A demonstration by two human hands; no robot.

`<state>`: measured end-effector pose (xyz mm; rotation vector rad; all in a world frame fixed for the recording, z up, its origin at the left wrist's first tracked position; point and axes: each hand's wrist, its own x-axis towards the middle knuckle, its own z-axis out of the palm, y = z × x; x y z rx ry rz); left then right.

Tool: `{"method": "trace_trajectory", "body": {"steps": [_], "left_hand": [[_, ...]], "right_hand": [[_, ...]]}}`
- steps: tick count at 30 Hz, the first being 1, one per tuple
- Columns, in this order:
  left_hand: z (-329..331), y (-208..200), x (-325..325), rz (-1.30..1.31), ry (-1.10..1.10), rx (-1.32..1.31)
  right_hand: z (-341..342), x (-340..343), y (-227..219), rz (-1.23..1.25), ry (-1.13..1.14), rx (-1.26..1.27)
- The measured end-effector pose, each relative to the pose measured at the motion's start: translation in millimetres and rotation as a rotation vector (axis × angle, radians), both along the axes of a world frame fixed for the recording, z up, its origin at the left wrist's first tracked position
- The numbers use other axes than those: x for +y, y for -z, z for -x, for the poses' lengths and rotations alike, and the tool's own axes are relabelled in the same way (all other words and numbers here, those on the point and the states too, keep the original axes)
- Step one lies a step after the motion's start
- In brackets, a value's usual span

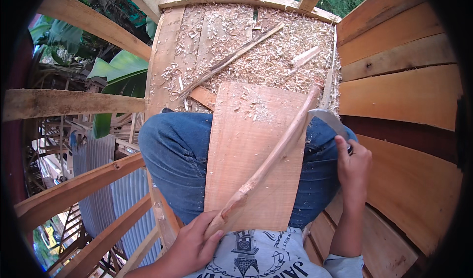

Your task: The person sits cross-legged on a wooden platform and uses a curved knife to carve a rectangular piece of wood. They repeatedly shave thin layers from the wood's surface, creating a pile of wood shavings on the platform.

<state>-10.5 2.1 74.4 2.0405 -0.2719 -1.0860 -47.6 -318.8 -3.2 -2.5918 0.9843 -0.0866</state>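
Observation:
A long peeled wooden stick (276,155), slightly bent, slants across a flat wooden board (231,145) on my lap. My left hand (197,236) is wrapped round its near end, close to my shirt. Over my right thigh, my right hand (352,157) grips a curved knife (329,119), thumb along the back of it. The blade's tip points left, right beside the stick's far part; whether it touches the wood I cannot tell. Most of the knife's handle is hidden in my fist. A few wood shavings (258,111) lie on the board.
Beyond my knees, shavings cover the plank floor (167,56), with a dark-barked stick (231,59) and a pale wood offcut (305,56) on it. A wooden railing (79,103) stands at left, a plank wall (399,96) at right. Corrugated metal sheets (130,192) show below the railing.

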Motion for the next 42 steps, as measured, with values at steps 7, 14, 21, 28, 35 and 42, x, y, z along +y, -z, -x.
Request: {"method": "trace_trajectory", "body": {"steps": [7, 14, 21, 28, 35, 42], "left_hand": [[-1, 0, -10, 0.010, 0.037, -0.037], [0, -7, -11, -0.046, 0.020, -0.025], [0, -4, -9, -0.013, 0.021, -0.012], [0, -10, -15, -0.050, 0.016, 0.043], [2, -7, -16, 0.007, 0.057, -0.019], [4, -1, -14, 0.066, 0.069, 0.003]], "right_hand": [[15, 64, -26, -0.260, -0.351, -0.039], [6, 42, 1, -0.066, -0.321, -0.099], [12, -11, 0, -0.278, 0.062, -0.140], [15, 64, -16, -0.243, -0.424, -0.053], [7, 8, -7, 0.029, -0.132, -0.027], [29, 37, -30, -0.268, -0.220, 0.003]]}}
